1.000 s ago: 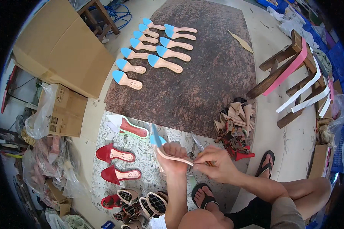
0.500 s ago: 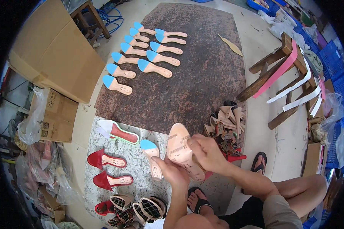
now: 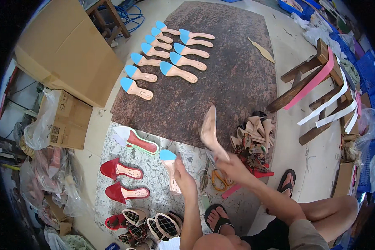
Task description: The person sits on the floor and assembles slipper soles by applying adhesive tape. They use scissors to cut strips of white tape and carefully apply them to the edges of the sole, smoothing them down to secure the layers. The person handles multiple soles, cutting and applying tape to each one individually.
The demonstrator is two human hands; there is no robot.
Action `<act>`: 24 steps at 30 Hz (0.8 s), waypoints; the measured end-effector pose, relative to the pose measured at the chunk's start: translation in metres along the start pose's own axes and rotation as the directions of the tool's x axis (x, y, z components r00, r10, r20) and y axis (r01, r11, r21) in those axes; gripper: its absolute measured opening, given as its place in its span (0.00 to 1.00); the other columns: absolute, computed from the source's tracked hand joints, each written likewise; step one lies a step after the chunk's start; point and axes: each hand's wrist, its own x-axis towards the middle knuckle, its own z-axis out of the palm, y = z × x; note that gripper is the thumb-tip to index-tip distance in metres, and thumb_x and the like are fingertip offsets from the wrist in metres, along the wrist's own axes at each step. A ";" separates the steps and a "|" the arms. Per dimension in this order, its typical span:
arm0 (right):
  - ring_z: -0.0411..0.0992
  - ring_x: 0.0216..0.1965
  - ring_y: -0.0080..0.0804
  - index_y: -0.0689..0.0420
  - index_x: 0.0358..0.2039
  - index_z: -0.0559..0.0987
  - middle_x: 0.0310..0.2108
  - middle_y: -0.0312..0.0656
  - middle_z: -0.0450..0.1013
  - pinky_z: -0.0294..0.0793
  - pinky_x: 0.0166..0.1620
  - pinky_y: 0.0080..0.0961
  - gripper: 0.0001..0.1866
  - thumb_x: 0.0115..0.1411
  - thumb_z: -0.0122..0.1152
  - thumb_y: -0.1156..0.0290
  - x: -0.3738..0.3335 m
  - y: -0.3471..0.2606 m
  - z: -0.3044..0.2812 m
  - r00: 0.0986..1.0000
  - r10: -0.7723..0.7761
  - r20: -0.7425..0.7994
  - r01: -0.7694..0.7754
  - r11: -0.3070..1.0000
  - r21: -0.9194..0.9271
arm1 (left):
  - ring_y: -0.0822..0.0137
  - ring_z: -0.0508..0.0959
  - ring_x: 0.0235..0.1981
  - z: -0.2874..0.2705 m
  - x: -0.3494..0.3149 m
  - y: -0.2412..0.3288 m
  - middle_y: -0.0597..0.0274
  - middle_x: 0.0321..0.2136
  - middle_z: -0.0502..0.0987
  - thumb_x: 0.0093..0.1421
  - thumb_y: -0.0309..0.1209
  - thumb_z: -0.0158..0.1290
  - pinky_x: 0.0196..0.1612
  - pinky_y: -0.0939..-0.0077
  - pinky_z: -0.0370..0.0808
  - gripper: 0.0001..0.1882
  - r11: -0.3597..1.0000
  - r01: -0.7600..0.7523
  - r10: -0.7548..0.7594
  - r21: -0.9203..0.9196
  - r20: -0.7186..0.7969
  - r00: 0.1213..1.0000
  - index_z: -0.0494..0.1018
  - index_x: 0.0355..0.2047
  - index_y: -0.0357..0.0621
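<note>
My right hand (image 3: pixel 233 168) is closed round the narrow heel end of a beige shoe insole (image 3: pixel 210 129). The insole stands raised on edge, its wide end up, and is blurred by motion. A grey, blade-like piece (image 3: pixel 209 155) shows beside this hand; whether it is held I cannot make out. My left hand (image 3: pixel 185 179) has its thumb stretched out along the edge of a blue-toed insole (image 3: pixel 171 171); its other fingers are mostly hidden. That insole appears to lie on the pale mat (image 3: pixel 154 200). Orange-handled scissors (image 3: pixel 219 181) lie between my hands.
Several blue-toed insoles (image 3: pixel 178 74) lie in rows on the dark board (image 3: pixel 221 83). Two red mules (image 3: pixel 123 171) and a green-edged piece (image 3: pixel 143 143) are at left. Beige heels (image 3: pixel 256 129) are piled at right, near a wooden stool (image 3: pixel 321 75) with hanging strips.
The beige insole has left my left hand. My right hand has swung it upward and turned it on edge, uncovering the scissors. The whole view has shifted slightly.
</note>
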 end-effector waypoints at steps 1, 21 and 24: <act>0.76 0.37 0.43 0.66 0.48 0.72 0.37 0.52 0.76 0.76 0.40 0.41 0.24 0.56 0.62 0.63 0.015 -0.010 -0.005 0.992 -0.051 -0.114 0.038 0.992 -0.121 | 0.47 0.66 0.60 -0.012 0.006 -0.006 0.36 0.57 0.67 0.66 0.39 0.49 0.64 0.58 0.59 0.31 0.859 -0.186 0.214 0.476 -0.004 0.977 0.59 0.64 0.32; 0.66 0.56 0.59 0.66 0.54 0.68 0.56 0.61 0.63 0.68 0.58 0.45 0.29 0.56 0.64 0.64 0.087 -0.080 -0.096 0.838 -0.532 -0.122 0.279 0.610 -0.742 | 0.37 0.79 0.37 0.115 0.169 -0.010 0.30 0.33 0.76 0.56 0.46 0.58 0.41 0.52 0.76 0.29 0.434 -0.385 0.366 0.814 0.232 0.901 0.71 0.48 0.33; 0.74 0.46 0.56 0.63 0.46 0.74 0.48 0.56 0.72 0.75 0.48 0.45 0.18 0.59 0.58 0.64 0.017 -0.086 -0.154 0.853 -0.507 0.124 0.310 0.302 -0.901 | 0.49 0.82 0.29 0.107 0.198 -0.047 0.45 0.28 0.80 0.56 0.42 0.57 0.33 0.56 0.77 0.17 0.289 -0.276 0.250 0.917 0.206 0.946 0.77 0.29 0.37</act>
